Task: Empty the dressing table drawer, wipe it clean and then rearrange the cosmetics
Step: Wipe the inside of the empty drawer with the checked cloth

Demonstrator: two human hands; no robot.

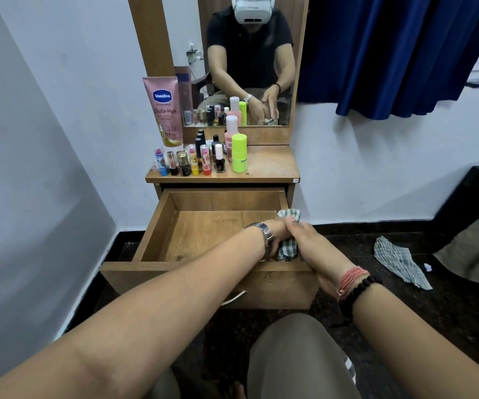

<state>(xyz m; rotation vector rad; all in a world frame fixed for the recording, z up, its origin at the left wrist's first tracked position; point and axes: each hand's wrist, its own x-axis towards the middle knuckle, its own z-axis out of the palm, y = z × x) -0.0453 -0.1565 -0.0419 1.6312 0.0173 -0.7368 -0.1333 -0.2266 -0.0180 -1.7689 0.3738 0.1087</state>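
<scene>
The wooden drawer (pixel 157 226) of the dressing table is pulled out, and its bare wooden floor shows. At its right side a green-and-white checked cloth (pixel 287 248) is bunched between my hands, with one end (pixel 291 213) sticking up by the right wall. My left hand (pixel 278 234), with a metal watch at the wrist, grips the cloth inside the drawer. My right hand (pixel 304 237) lies over it and also holds the cloth. The cosmetics stand on the table top (pixel 270 165): a pink Vaseline tube (pixel 164 110), a lime bottle (pixel 238 152), a pink bottle (pixel 230 133) and several lipsticks and nail polishes (pixel 192 162).
A mirror (pixel 249 61) rises behind the table top. A second checked cloth (pixel 399 262) lies on the dark floor to the right, next to a small white scrap (pixel 427 267). A blue curtain (pixel 391 53) hangs at the upper right. My knee (pixel 295 355) is below the drawer front.
</scene>
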